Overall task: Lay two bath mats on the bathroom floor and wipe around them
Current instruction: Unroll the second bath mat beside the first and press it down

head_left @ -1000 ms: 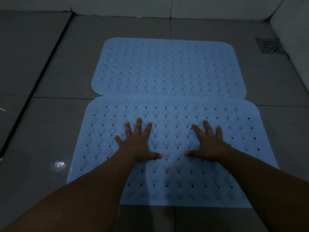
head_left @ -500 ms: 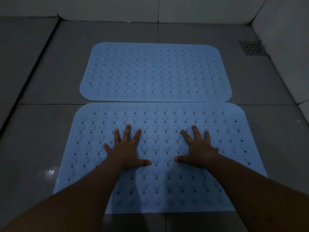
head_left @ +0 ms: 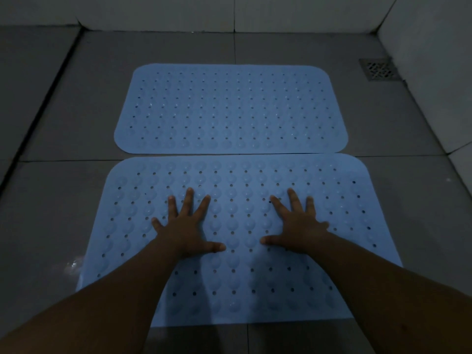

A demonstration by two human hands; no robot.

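While my left hand (head_left: 187,229) and right hand (head_left: 297,226) press flat, fingers (head_left: 189,198) spread, on the near pale-blue perforated rubber bath mat (head_left: 242,290), the far matching mat (head_left: 231,108) lies just beyond; uneven pressure could slide mine over its edge.

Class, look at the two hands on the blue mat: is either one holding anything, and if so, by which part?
Nothing is held. The left hand and right hand lie flat, fingers spread, pressing on the middle of the near mat; no grip on any edge.
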